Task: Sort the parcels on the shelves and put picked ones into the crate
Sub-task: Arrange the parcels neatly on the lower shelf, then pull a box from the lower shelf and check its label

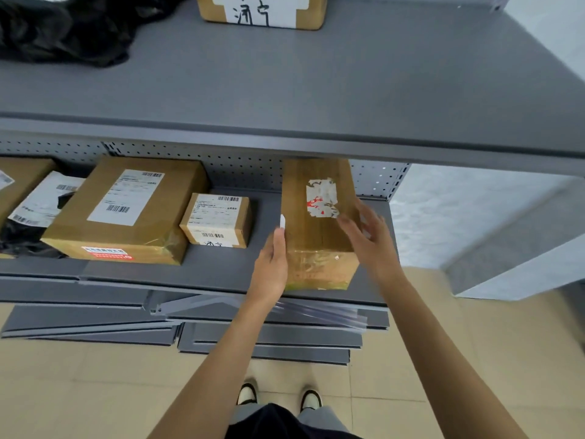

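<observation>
Parcels number 6 in view: on the lower shelf [202, 274] sit a tall carton [318, 223] with a torn label at the right, a small labelled box [218, 220], a large box [126, 210], a pale mailer bag [44, 198] and 1 carton [15, 182] cut by the left edge; 1 more box [262, 11] stands on the upper shelf [316, 83] beside a black bag [69, 30]. No crate shows. The left hand [272, 264] lies flat against the tall carton's left side, fingers straight and together. The right hand [370, 236], blurred, hovers at its right edge with fingers spread wide, gripping nothing. Both forearms reach forward, bare.
</observation>
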Demonstrator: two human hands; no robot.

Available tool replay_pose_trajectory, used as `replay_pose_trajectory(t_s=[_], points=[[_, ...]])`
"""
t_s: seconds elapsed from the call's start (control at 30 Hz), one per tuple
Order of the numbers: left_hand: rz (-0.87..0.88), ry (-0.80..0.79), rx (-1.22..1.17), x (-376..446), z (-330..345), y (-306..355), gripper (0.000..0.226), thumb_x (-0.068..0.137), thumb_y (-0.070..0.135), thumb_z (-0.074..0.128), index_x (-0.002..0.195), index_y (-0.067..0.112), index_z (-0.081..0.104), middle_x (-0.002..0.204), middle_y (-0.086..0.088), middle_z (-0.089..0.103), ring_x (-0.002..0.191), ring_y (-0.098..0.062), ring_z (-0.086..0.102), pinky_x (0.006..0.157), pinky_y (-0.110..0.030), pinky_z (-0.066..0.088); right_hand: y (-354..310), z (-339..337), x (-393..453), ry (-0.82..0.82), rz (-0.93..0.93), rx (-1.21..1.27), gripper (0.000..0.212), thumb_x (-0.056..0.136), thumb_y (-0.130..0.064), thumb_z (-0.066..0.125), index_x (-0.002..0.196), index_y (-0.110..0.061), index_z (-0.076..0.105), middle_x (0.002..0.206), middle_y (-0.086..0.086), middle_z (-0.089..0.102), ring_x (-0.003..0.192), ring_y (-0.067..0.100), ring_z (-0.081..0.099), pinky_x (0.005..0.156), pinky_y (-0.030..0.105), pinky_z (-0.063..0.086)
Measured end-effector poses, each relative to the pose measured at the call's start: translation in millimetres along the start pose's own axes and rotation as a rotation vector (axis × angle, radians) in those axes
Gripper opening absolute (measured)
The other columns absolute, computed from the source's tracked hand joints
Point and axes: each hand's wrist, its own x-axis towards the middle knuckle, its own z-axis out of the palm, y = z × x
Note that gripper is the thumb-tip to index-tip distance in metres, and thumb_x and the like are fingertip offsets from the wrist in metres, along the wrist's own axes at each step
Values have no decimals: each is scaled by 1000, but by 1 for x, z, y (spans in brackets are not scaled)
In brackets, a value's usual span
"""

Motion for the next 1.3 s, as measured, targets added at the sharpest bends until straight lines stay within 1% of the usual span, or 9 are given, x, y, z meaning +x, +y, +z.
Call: replay_pose_trajectory(t_s=[0.13,0.4,0.57,0.67,0.73,0.87,0.97,1.1,1.3], points=[[30,-107,-25,-3,0,7,57,91,63,15,133,38,45,137,4,50,128,-18,43,109,-40,30,-5,14,-7,68,-20,-558,75,71,-74,55,136,-41,37,153,-5,22,136,34,21,109,52,26],[268,-475,87,-20,6,38,30,96,53,22,102,72,44,111,45,50,104,27,40,78,7,26,-1,-29,3,-78,353,-438,129,39,-90,49,148,-40,1,156,-4,2,141,38,11,113,55,22],[256,-498,96,-11,-2,26,50,88,64,31,129,41,50,117,38,48,108,24,42,79,4,28,5,-41,7,-56,338,-342,112,59,-68,64,149,-34,7,149,6,19,134,37,29,108,53,32],[206,-343,110,-2,-14,9,60,86,60,42,138,30,40,129,21,46,122,-1,44,94,-16,32,7,-44,1,-54,312,-18,103,63,-53,74,147,-33,19,128,4,51,102,17,60,82,27,51],[64,-241,58,5,-27,2,71,80,59,54,140,27,35,133,13,44,119,-5,46,98,-25,36,12,-45,-6,-88,344,96,95,61,-60,70,143,-34,30,114,-4,58,92,14,60,71,24,49],[-84,-242,-68,15,-45,-8,61,77,49,66,129,28,42,118,13,59,90,8,55,67,-11,40,40,-29,-14,-235,396,171,69,66,-72,54,123,-32,55,95,-5,65,92,25,58,75,38,48],[-64,-217,-61,20,-50,-17,63,77,45,67,132,26,41,109,18,60,95,3,56,76,-17,43,56,-15,-19,-268,416,304,36,82,-59,51,106,-33,57,65,-18,65,69,14,57,64,30,48],[-70,-229,-62,22,-51,-25,73,78,36,70,141,24,33,117,11,61,102,-5,59,86,-23,46,67,-10,-28,-401,292,317,63,75,-41,71,131,-46,43,119,-11,66,103,14,67,75,26,56],[-90,-203,-77,22,-50,-32,76,74,23,75,140,27,36,107,18,63,94,-1,61,76,-18,46,70,-14,-27,-504,172,264,85,67,-12,78,134,-43,36,121,-6,63,110,10,61,81,23,53]])
